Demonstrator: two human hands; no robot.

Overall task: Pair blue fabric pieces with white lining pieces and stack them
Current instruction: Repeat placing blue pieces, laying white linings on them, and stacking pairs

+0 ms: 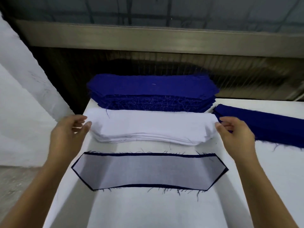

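A stack of white lining pieces (153,127) lies across the middle of the white table (148,209). Behind it stands a taller stack of blue fabric pieces (151,91). In front lies one pair, a sheer white lining on a blue piece (149,171) whose dark edge shows all round. My left hand (69,130) is at the left end of the white stack, fingers loosely curled and thumb touching the edge. At the right end is my right hand (235,132), its thumb at the corner. Neither hand visibly grips a piece.
A flatter pile of blue pieces (266,125) lies at the right, just behind my right hand. The table's left edge runs beside my left forearm, with the floor (14,186) below. A dark wall and a metal ledge (164,40) stand behind the table.
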